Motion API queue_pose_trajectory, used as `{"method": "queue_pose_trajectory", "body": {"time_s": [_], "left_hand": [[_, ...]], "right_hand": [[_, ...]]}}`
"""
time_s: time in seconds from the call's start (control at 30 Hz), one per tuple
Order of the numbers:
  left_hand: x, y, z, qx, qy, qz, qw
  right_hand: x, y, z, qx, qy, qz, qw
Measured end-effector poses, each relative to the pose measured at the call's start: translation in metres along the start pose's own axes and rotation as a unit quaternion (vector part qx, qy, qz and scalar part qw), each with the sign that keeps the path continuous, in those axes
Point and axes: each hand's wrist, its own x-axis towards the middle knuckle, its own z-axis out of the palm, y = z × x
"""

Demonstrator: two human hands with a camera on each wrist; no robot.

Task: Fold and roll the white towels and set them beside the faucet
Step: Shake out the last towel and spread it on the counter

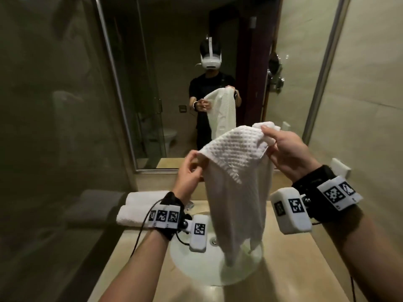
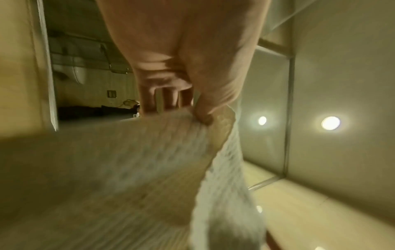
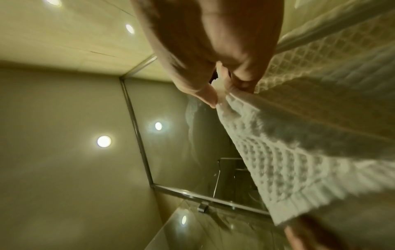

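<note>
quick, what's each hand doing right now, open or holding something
Left hand: closed, pinching one top corner of the white towel.
Right hand: closed, gripping the other top corner of the same towel, which hangs over the sink.

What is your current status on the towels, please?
Left hand and right hand pinch the hanging towel's top corners. Two rolled towels already on counter. Nothing in the way.

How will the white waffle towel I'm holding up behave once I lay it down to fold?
Likely floppy: the waffle towel sags between the left hand and right hand. Probably light, since pinches hold it. Its textured weave should grip, not slide; the rolled towels hold shape.
</note>
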Motion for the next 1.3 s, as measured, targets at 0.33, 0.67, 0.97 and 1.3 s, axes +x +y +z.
{"method": "queue_pose_trajectory", "body": {"time_s": [0.33, 0.67, 0.97, 1.3], "left_hand": [[0.033, 0.085, 0.055, 0.091, 0.044, 0.15, 0.983], [0.015, 0.067, 0.071, 0.418, -0.21, 0.028, 0.883], [-0.044, -0.045, 0.06, 0.419, -0.174, -0.11, 0.884], [-0.085, 0.016, 0.068, 0.254, 0.134, -0.006, 0.958]], "right_hand": [[-0.011, -0.04, -0.091, -0.046, 0.092, -0.013, 0.995], [-0.039, -0.06, -0.135, 0.065, 0.117, 0.047, 0.99], [-0.06, -0.058, -0.163, 0.076, 0.133, 0.049, 0.987], [-0.107, -0.03, -0.176, 0.151, 0.124, 0.173, 0.965]]}}
